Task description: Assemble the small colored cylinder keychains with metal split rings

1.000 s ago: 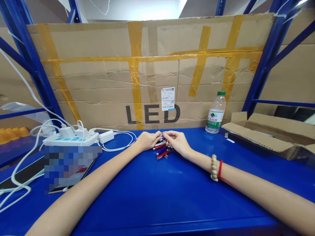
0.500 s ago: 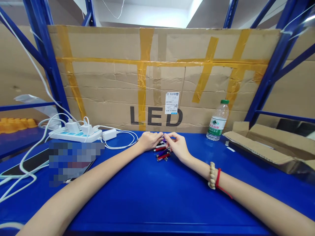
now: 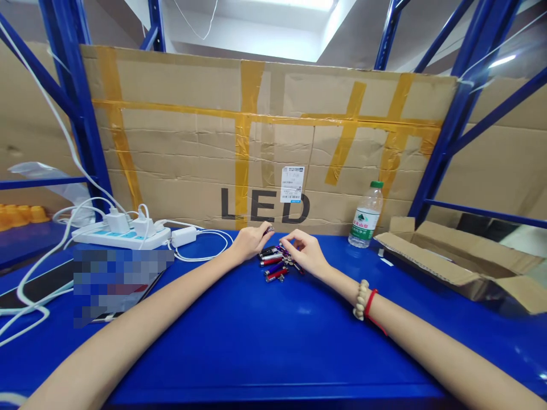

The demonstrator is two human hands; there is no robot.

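Note:
My left hand (image 3: 250,241) is closed, with a small shiny metal end (image 3: 269,229) showing at its fingertips; the rest of that piece is hidden. Beside it, my right hand (image 3: 308,251) pinches thumb and forefinger at the edge of the pile, near a purple tube; what they grip, if anything, is too small to make out. Between and below the hands lie several slim metal tubes with small clips, like keychain flashlights. A red keychain flashlight (image 3: 277,275) lies nearest me, with a dark blue keychain flashlight (image 3: 274,267) just behind it.
At left are a white power strip (image 3: 123,236) with plugs and cables, and a blurred flat item (image 3: 123,285). A water bottle (image 3: 366,216) and an open cardboard box (image 3: 453,262) stand at right. A large cardboard panel (image 3: 192,159) rises behind the blue table (image 3: 256,341).
My hands, which were together over the pile, have parted. The left has lifted slightly with its small piece, while the right stays low at the pile. The view has shifted a little.

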